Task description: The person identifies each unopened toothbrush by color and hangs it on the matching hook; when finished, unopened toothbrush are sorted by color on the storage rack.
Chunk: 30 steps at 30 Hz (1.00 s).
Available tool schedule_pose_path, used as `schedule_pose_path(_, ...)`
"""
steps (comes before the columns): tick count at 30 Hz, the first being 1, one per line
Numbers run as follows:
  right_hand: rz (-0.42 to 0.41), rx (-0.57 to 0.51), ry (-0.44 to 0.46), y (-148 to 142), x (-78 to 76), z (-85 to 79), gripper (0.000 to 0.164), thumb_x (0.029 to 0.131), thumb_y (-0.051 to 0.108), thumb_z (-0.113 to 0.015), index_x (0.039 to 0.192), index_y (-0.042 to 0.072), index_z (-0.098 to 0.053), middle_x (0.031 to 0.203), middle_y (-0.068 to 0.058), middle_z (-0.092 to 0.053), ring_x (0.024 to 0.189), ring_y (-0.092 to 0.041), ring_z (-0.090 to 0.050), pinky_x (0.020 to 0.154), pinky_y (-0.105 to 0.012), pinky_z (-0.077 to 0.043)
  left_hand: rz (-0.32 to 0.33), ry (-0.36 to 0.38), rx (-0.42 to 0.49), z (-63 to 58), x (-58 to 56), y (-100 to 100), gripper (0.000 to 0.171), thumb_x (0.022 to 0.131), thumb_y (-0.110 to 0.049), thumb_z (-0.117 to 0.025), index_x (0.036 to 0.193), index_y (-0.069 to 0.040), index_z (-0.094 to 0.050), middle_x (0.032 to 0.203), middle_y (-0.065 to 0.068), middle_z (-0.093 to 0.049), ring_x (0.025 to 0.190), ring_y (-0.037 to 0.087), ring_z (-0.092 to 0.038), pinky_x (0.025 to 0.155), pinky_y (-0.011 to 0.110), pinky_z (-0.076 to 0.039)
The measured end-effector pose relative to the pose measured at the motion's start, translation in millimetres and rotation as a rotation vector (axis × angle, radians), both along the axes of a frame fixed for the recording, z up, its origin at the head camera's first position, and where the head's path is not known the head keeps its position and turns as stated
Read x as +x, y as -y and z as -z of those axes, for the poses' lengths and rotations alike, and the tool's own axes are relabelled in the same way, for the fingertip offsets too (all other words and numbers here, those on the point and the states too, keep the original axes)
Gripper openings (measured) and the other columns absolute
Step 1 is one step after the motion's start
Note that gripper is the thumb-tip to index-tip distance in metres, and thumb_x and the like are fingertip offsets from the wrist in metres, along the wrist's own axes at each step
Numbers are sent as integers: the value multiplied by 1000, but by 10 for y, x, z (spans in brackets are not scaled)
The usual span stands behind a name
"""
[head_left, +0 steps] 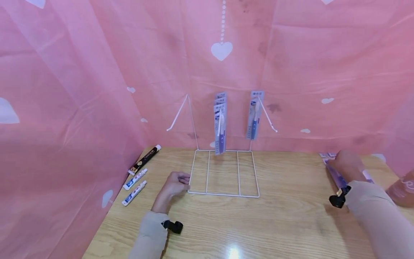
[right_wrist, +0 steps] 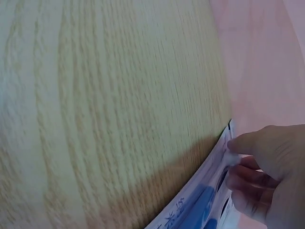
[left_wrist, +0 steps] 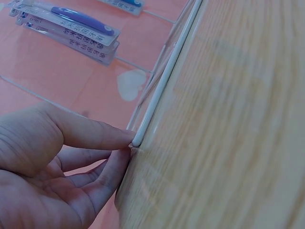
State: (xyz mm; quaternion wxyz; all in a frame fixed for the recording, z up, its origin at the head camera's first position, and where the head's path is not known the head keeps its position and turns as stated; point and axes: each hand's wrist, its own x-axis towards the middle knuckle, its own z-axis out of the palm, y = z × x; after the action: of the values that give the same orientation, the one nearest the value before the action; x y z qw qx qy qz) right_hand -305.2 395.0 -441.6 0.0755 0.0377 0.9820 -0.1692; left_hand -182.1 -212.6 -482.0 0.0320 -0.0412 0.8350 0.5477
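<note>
At the left, my left hand (head_left: 176, 184) pinches the front left corner of a white wire display rack (head_left: 223, 195) between thumb and fingers. The rack's left hook (head_left: 177, 114) is bare. Several packaged toothbrushes (head_left: 221, 144) hang on the middle hook, the front one purple. A packaged blue toothbrush (head_left: 253, 126) hangs by the right hook. Far to the right, my right hand (head_left: 347, 165) is over more toothbrush packs lying on the table. In the right wrist view, thumb and fingers grip the end of a toothbrush pack (right_wrist: 190, 205) with blue showing through it.
A black toothpaste box (head_left: 145, 160) and two small white-and-blue toothpaste tubes (head_left: 135, 179) lie along the left edge of the wooden table (head_left: 291, 223). Pink cloth with hearts (head_left: 307, 64) hangs behind. A brownish rounded object (head_left: 402, 190) with white script stands at the right edge.
</note>
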Motion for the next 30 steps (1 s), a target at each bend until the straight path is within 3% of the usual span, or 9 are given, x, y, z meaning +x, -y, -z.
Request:
schedule_pose_path(5,-36,32,-36,-25,24,-11,25,85,21,-57,67,6,-50,65,-9,-51,58,-26,-51,47,-36,-41,8,15,-19,5,12,-31,40,72,16,-71,112,10,-66,94,13,-66,85,22,-62,76,31,-55)
schedule_pose_path(12,-78,9,-150,37,92,-118,25,87,19,-54,66,4,-48,60,-8,-51,50,-24,-50,41,-35,-40,-5,16,-39,1,14,-33,41,73,15,-72,113,9,-67,94,11,-66,85,21,-62,76,31,-55)
schedule_pose_path(16,-104,-47,-225,163,133,-317,27,87,15,-53,63,3,-49,54,-6,-52,45,-22,-51,40,-35,-40,-5,2,-38,-15,12,-21,41,72,16,-71,112,10,-67,93,11,-66,84,21,-62,77,32,-55)
schedule_pose_path(21,-91,-92,-352,444,276,-669,28,90,15,-56,72,-7,-59,57,-8,-53,49,-22,-50,41,-33,-38,-4,-1,-23,-32,11,-17,40,71,16,-71,111,10,-67,93,12,-66,84,21,-62,77,32,-55)
schedule_pose_path(26,-63,-140,-476,796,527,-1040,34,95,21,-59,94,-13,-61,74,-23,-62,54,-24,-55,41,-30,-42,-10,-14,-23,-22,18,-9,39,70,17,-71,108,10,-68,91,12,-66,83,21,-62,75,31,-54)
schedule_pose_path(30,-81,-179,-631,1065,788,-1290,35,95,23,-63,100,-12,-63,86,-29,-65,59,-30,-60,42,-24,-42,1,-29,-26,-13,24,-14,40,70,17,-71,109,11,-68,90,13,-66,82,21,-62,74,30,-54)
